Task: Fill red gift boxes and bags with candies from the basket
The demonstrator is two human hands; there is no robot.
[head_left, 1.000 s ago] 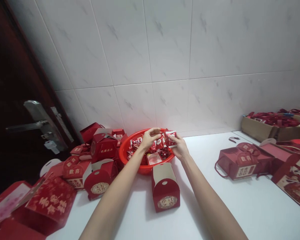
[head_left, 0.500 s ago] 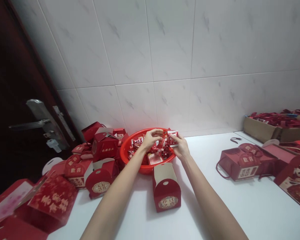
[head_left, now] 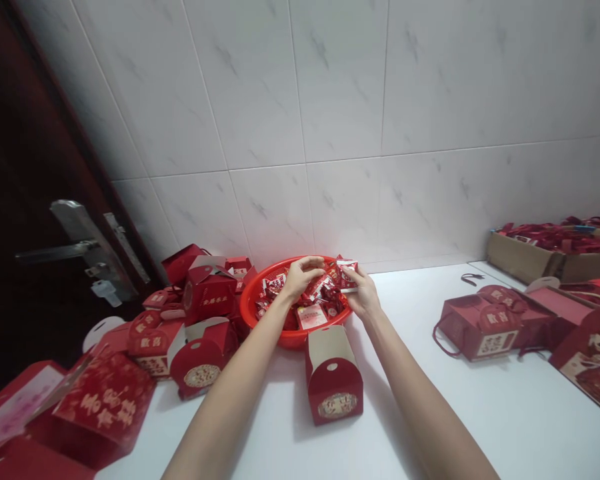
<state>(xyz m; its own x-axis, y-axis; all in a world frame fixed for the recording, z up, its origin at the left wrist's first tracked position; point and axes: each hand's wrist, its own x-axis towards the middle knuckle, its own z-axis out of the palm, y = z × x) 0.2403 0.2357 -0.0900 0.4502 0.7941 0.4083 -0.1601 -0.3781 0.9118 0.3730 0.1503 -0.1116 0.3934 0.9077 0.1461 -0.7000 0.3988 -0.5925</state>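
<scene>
"Glossy red-and-white packets (head_left: 321,288) have shifted slightly beneath the left hand (head_left: 299,279); otherwise, little has moved."
"What are the hands doing?"
"Its thumb and fingers curve apart over the round, red plastic basket (head_left: 247,307). The right hand (head_left: 364,293) grips a small, shiny red-and-white packet (head_left: 349,266) by the basket's right side."
"And that dark-red cardboard box (head_left: 334,383)?"
"Upright on the white desk (head_left: 415,293), just in front of the basket, between the forearms."

Light: soft, fairly even, source unseen | Shadows: faint on white desk (head_left: 420,400), door (head_left: 25,167) very dark | Blur: slight | Edges: stretched, slanted
</scene>
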